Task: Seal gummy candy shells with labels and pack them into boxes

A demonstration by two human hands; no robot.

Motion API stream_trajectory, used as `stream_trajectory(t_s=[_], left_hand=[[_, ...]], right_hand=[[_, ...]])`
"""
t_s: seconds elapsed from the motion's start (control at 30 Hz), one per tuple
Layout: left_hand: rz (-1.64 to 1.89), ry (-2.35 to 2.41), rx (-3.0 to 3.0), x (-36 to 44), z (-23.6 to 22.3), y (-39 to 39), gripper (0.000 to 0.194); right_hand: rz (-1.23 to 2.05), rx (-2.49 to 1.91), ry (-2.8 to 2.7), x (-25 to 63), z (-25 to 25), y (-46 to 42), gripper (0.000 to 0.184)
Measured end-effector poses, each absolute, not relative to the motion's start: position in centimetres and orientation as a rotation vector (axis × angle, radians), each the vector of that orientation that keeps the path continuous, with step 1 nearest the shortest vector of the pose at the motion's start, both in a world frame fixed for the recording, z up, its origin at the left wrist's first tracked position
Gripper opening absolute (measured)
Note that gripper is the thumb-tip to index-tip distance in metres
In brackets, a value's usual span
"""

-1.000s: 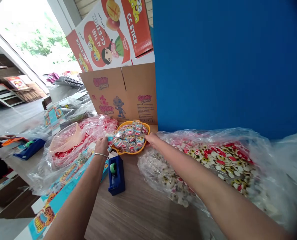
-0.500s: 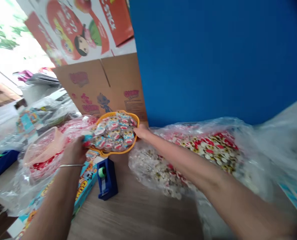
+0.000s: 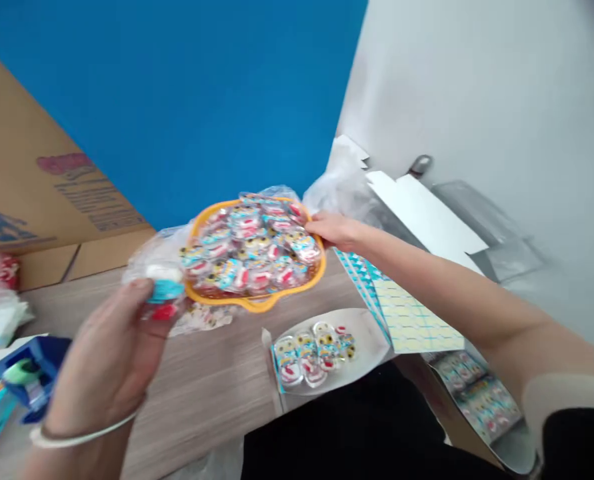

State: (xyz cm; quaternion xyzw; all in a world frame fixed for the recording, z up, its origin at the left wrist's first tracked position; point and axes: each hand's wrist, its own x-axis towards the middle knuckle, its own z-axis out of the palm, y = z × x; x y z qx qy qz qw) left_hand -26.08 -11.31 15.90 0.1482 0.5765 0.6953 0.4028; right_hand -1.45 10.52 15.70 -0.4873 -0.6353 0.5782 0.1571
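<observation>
While a blue panel [image 3: 201, 100] is filling the back and a grey wall [image 3: 477, 87] is rising at the right, the wood-grain bench [image 3: 207, 380] is running beneath, its near edge partly disappearing behind dark clothing [image 3: 337, 433]. At the left, a cardboard box [image 3: 41, 167] is being cut off by the picture's border. The right arm is reaching in from the lower right, its hand [image 3: 334, 230] gripping the right rim of the yellow basket [image 3: 259, 305]; any fingers under the rim are staying out of sight. Wrapped packets are heaping up inside the basket, which is covering much of a clear bag [image 3: 151, 257] behind it — whether it is resting or being lifted, I cannot tell. Bench surface is showing between the basket and a white tray [image 3: 367, 337] near the front edge, which is holding more packets. The left hand [image 3: 121, 333] is blurring, thumb uppermost, its fingers pinching one packet [image 3: 164, 291] beside the basket's left rim. Behind that hand, a blue tape dispenser [image 3: 57, 353] is showing only in part.
</observation>
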Motion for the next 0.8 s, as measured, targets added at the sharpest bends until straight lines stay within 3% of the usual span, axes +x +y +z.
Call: stream_trajectory(t_s=[0.17,0.33,0.8], left_hand=[[1.614,1.202,0.401,-14.7,13.4,-7.5,0.007],[1.440,1.099,0.476,-7.9,10.6,-4.1,0.016],[1.385,1.284,0.360,-6.5,6.2,1.3,0.006]], right_hand=[[1.460,-1.688,-1.632,13.6,15.1,8.2,0.012],[1.433,-1.870,-1.439,21.6,12.5,7.0,0.013],[1.420,-1.855,-1.399,20.8,4.7,12.2,0.010]])
